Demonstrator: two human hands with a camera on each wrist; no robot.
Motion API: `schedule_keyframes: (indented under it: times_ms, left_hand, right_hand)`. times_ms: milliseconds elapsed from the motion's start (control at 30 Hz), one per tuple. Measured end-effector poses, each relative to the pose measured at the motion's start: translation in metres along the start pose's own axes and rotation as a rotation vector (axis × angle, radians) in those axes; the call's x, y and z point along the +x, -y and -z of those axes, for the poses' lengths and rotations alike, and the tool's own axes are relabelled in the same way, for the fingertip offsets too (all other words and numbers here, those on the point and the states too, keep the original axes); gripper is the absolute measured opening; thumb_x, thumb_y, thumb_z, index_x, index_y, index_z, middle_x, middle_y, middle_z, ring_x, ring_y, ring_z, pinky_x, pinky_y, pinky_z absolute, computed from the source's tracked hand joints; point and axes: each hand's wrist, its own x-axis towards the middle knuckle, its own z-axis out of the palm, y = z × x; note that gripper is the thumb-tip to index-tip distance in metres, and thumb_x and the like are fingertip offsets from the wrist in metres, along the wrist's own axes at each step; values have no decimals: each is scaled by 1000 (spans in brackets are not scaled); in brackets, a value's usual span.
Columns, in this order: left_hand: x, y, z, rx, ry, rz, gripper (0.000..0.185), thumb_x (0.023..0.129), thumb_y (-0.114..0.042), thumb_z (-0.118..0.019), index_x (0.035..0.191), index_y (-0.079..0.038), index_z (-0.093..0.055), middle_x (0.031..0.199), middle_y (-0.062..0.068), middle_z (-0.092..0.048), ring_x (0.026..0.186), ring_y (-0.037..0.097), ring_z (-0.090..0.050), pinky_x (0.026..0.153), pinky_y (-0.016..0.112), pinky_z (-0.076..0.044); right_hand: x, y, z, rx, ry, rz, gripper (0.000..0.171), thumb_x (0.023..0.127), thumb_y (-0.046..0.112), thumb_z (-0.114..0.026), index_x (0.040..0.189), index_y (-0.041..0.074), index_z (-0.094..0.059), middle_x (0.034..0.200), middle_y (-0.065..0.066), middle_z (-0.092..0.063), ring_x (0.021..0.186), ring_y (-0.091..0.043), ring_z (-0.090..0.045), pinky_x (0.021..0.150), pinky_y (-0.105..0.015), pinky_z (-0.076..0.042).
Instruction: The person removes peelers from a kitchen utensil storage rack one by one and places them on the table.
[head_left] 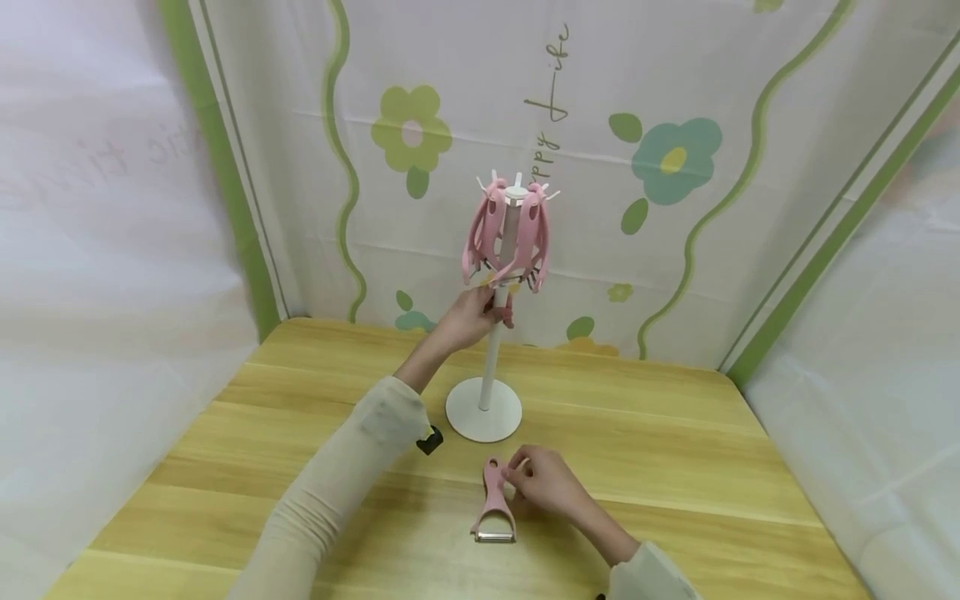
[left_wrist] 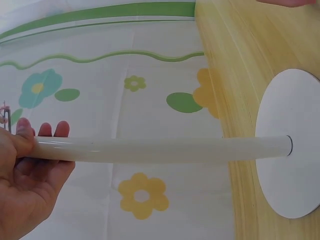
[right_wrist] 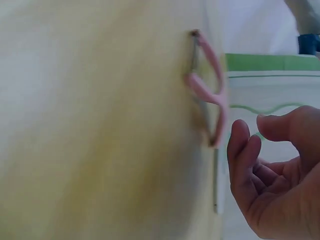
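Note:
My left hand (head_left: pixel 471 318) grips the white pole (left_wrist: pixel 125 150) of an upright stand, just below its top. Several pink peelers (head_left: pixel 525 233) hang from the hooks up there. In front of the round base (head_left: pixel 483 423), another pink peeler (head_left: pixel 495 498) lies on the table with its metal blade toward me. Beside its handle is my right hand (head_left: pixel 546 479), fingertips close to the peeler in the head view. The right wrist view shows the thumb and fingertips (right_wrist: pixel 240 129) bent toward each other with a gap between them and nothing held.
The wooden table (head_left: pixel 637 467) is backed by a white curtain (head_left: pixel 585 250) printed with flowers and green wavy lines. More white curtain hangs at both sides. A small black device (head_left: pixel 430 440) shows at the left sleeve.

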Motion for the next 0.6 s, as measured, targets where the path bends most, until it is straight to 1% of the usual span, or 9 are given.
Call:
schedule_keyframes:
  times_ms: [67, 133, 233, 333, 400, 500, 600]
  left_hand:
    - [0, -1, 0, -7, 0, 8, 6, 102, -4, -52, 104, -4, -58, 92, 12, -67, 94, 31, -71, 93, 42, -55]
    - [0, -1, 0, -4, -1, 2, 5, 102, -4, -52, 104, -4, -57, 92, 12, -66, 93, 30, -71, 93, 41, -55]
    - [-1, -1, 0, 4, -5, -18, 5, 102, -3, -52, 104, -4, -56, 92, 12, -65, 91, 27, -71, 92, 40, -55]
    - [-1, -1, 0, 16, -11, -29, 4, 102, -4, -52, 104, -5, -55, 90, 10, -66, 89, 24, -70, 91, 40, -55]
    - [-1, -1, 0, 22, -11, -34, 5, 102, -4, -53, 106, -6, -55, 90, 10, -66, 89, 24, -70, 91, 40, -55]
    - [-1, -1, 0, 23, -11, -42, 8, 102, -4, -53, 110, -3, -54, 90, 11, -66, 89, 25, -70, 91, 40, -55]
    - [-1, 0, 0, 18, -13, -30, 8, 101, -4, -53, 109, -2, -56, 90, 11, -67, 90, 28, -70, 92, 41, -55]
  right_hand:
    - [1, 5, 7, -18, -18, 37, 17, 98, 17, -63, 100, 1, -65, 64, -8, -66, 51, -13, -57, 44, -22, -42]
    - [1, 11, 15, -3, -24, 72, 17, 98, 15, -61, 103, -1, -65, 68, -11, -67, 55, -17, -60, 46, -21, -43]
    - [3, 23, 28, 34, -29, 136, 17, 99, 12, -60, 106, -2, -65, 79, -12, -69, 69, -22, -65, 53, -22, -49]
    - [3, 37, 40, 48, -51, 208, 15, 99, 12, -61, 107, 0, -66, 90, -13, -70, 79, -19, -67, 61, -25, -55]
    - [3, 48, 48, 52, -82, 251, 15, 99, 12, -61, 109, 2, -66, 97, -14, -71, 84, -17, -68, 67, -26, -58]
    - [2, 66, 60, 65, -155, 276, 15, 99, 12, -62, 111, 5, -68, 106, -14, -72, 95, -21, -70, 78, -29, -60]
    - [2, 84, 74, 101, -232, 306, 19, 98, 11, -62, 115, 5, -68, 113, -13, -71, 108, -26, -68, 89, -33, -58]
